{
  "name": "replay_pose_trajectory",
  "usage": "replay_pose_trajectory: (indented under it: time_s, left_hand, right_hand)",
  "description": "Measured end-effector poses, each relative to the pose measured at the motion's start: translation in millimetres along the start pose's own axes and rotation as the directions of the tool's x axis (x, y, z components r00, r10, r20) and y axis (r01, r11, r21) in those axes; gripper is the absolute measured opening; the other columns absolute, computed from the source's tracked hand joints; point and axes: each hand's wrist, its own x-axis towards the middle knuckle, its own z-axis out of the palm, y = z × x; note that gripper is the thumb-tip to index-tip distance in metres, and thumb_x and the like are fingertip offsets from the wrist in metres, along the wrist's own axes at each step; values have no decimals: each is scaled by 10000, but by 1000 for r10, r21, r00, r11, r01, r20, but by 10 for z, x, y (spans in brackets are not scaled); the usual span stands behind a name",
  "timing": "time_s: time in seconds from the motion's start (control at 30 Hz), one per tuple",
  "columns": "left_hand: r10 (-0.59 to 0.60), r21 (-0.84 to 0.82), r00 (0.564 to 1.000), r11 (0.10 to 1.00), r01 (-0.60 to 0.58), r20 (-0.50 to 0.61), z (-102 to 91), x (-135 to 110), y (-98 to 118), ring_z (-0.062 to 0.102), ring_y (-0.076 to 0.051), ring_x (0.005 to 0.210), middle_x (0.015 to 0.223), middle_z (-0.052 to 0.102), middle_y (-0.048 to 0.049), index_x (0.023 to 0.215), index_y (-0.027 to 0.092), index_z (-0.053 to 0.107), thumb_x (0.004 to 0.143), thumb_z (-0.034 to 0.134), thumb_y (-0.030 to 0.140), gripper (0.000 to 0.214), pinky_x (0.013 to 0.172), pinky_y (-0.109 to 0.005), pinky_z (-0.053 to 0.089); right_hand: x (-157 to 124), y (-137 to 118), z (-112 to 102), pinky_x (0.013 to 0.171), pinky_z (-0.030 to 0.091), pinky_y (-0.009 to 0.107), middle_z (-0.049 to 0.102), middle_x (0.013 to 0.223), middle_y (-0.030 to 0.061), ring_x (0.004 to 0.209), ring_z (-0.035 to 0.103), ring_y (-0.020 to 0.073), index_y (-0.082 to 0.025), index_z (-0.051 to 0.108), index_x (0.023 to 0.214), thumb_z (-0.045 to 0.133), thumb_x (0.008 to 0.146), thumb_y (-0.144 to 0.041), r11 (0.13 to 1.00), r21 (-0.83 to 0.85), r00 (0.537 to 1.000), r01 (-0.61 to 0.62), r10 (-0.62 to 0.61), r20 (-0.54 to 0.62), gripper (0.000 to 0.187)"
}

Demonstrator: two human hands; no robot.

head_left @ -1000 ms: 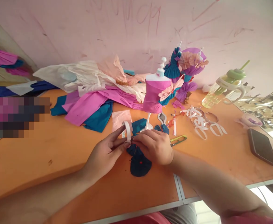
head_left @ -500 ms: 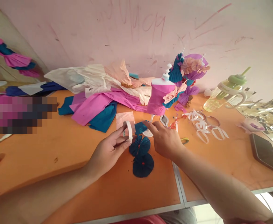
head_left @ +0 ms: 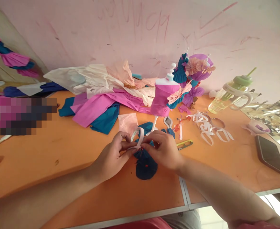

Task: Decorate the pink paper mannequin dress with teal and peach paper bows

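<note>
My left hand [head_left: 114, 152] is closed on a white roll of tape [head_left: 139, 137], held upright just above the orange table [head_left: 58, 159]. My right hand [head_left: 162, 149] has its fingers pinched against the roll's edge, at the tape end as far as I can tell. Right under both hands lie two dark blue folded paper rosettes [head_left: 146, 165]. Behind them stands a small white dress form wrapped in pink paper [head_left: 163, 98] with a pink and blue paper bow.
Sheets of pink, blue and cream crepe paper [head_left: 99, 95] are heaped at the back. Curled white tape strips [head_left: 208, 127], a small green cutter [head_left: 184, 144], more paper-dressed forms [head_left: 192, 70], a green-lidded bottle [head_left: 233, 90] and a black phone [head_left: 270, 154] lie to the right.
My right hand reached out toward the dress form's base, then came back to the tape roll and now pinches at it. The left hand tilted the roll and lowered slightly.
</note>
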Motion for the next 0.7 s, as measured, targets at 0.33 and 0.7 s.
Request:
replay_pose_trajectory:
  time_s: [0.33,0.7]
  left_hand:
    - [78,-113,971,992,-54,224,-5,-23,128,644,-178,826,903,657,-34,1100,248,459,954,454,356,181,678,-276,499]
    - [15,182,993,983,-36,113,-81,59,139,609,-160,737,743,609,20,1227,244,521,957,476,453,344,748,-270,465]
  right_hand:
    - [89,18,-80,570,396,223,672,770,-21,592,499,83,-199,697,820,655,793,-322,958,145,969,-246,248,9,133]
    - [64,-73,-113,627,425,223,703,848,-2,645,561,89,-217,735,909,631,859,-323,997,-2,997,-83,83,4,157]
